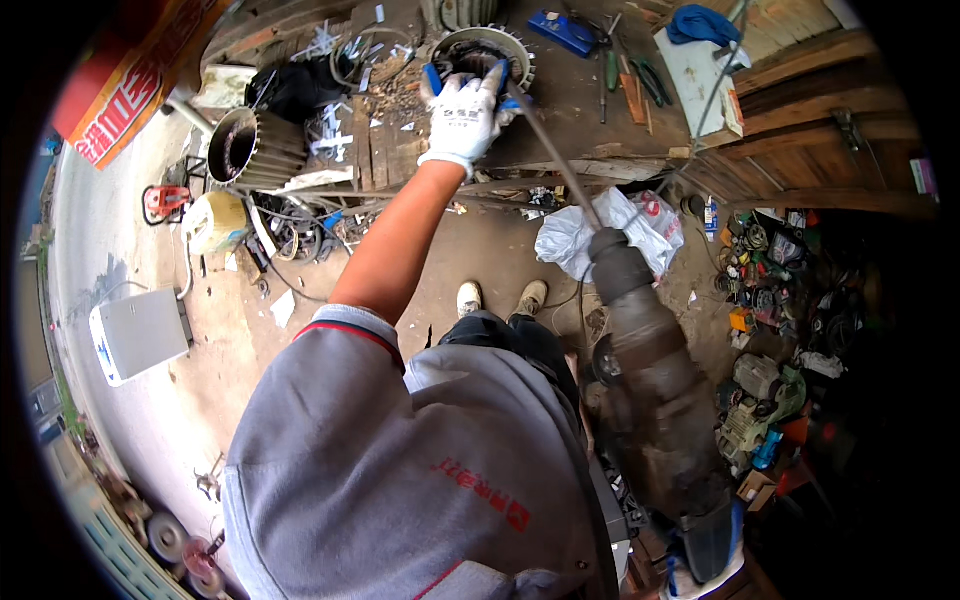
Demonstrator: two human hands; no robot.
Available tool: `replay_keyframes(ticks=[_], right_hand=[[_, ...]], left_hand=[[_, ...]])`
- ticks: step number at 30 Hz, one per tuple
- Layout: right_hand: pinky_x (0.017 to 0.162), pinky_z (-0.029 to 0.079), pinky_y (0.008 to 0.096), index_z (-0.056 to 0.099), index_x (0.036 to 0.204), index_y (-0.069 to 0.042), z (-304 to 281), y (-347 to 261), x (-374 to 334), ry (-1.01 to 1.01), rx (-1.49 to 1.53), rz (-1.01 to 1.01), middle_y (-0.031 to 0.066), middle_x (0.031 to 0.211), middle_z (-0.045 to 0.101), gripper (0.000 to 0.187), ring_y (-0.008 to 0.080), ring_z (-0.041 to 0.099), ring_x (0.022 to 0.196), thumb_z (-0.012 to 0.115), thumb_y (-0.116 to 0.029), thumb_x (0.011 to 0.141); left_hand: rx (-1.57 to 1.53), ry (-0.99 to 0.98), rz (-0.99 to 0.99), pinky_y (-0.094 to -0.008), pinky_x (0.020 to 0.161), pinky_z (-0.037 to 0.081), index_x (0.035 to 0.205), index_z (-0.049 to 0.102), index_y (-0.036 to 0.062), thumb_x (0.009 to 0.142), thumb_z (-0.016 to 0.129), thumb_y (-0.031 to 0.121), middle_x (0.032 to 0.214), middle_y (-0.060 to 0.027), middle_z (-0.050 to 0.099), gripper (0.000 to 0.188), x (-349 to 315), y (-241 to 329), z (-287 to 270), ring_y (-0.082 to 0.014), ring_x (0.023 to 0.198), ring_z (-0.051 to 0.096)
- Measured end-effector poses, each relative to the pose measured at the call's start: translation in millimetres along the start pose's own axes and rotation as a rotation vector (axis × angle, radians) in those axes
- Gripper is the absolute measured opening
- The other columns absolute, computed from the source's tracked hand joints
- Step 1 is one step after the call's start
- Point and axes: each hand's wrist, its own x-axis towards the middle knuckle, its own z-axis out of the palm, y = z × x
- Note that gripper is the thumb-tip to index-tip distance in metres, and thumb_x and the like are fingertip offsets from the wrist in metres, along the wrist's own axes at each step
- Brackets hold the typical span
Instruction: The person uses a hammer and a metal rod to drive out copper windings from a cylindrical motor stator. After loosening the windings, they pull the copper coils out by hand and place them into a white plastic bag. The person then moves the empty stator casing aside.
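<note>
Well, my left hand (462,118), gloved in white and blue, has its fingers spread over the open end of a finned metal casing (524,64) on the bench (570,105). My right hand (720,582), largely cut off low in view, wraps the rear handle of a hammer drill (655,350); its long bit (553,150) slants to the casing's opening, contact unclear from here. Pliers (653,83) lie rightward, a second finned casing (277,150) leftward.

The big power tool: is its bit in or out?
In: a long metal bit extends from the nose of the power tool toward the gloved left hand.
</note>
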Motion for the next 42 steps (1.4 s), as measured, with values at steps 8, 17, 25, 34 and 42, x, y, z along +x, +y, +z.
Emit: replay_keyframes(ticks=[8,17,25,34,42], right_hand=[[0.065,0.049,0.0409,0.063,0.096,0.003,-3,4,-2,0.009,-0.008,0.009,0.0146,0.082,0.064,0.052,0.0299,0.062,0.067,0.074,-0.028,0.055],[0.067,0.050,0.0432,0.064,0.105,0.003,-7,8,-18,0.024,-0.017,0.055,0.0184,0.089,0.067,0.068,0.0347,0.064,0.070,0.081,-0.030,0.048],[0.066,0.050,0.0424,0.065,0.102,0.003,-4,8,-14,-0.032,0.053,-0.050,0.0202,0.086,0.066,0.067,0.0343,0.063,0.070,0.083,-0.029,0.047],[0.066,0.050,0.0419,0.065,0.100,0.003,1,0,-3,0.013,0.044,-0.020,0.0197,0.084,0.066,0.059,0.0335,0.063,0.070,0.082,-0.026,0.051],[0.067,0.050,0.0412,0.064,0.101,0.004,5,-7,13,-0.016,0.017,-0.022,0.0198,0.085,0.066,0.059,0.0327,0.063,0.071,0.080,-0.024,0.052]], left_hand=[[-0.107,-0.187,0.148,-0.0546,0.100,0.025,0.130,0.052,0.0217,0.069,0.071,0.043,0.107,-0.0105,0.065,0.067,13,-43,-15,-0.0296,0.107,0.055],[0.082,-0.177,-0.018,-0.0544,0.108,0.017,0.128,0.049,0.0033,0.084,0.055,0.040,0.095,-0.0163,0.066,0.058,14,8,-15,-0.0314,0.099,0.059],[0.063,-0.158,-0.097,-0.0506,0.103,0.027,0.123,0.054,0.0080,0.083,0.055,0.031,0.089,-0.0141,0.067,0.046,16,8,-8,-0.0297,0.089,0.062],[0.038,-0.033,-0.082,-0.0456,0.099,0.031,0.118,0.058,0.0075,0.082,0.055,0.026,0.084,-0.0139,0.067,0.041,15,7,1,-0.0285,0.081,0.062],[-0.011,-0.014,-0.127,-0.0431,0.095,0.034,0.114,0.060,0.0067,0.081,0.059,0.033,0.083,-0.0135,0.067,0.043,15,9,2,-0.0297,0.084,0.061]])
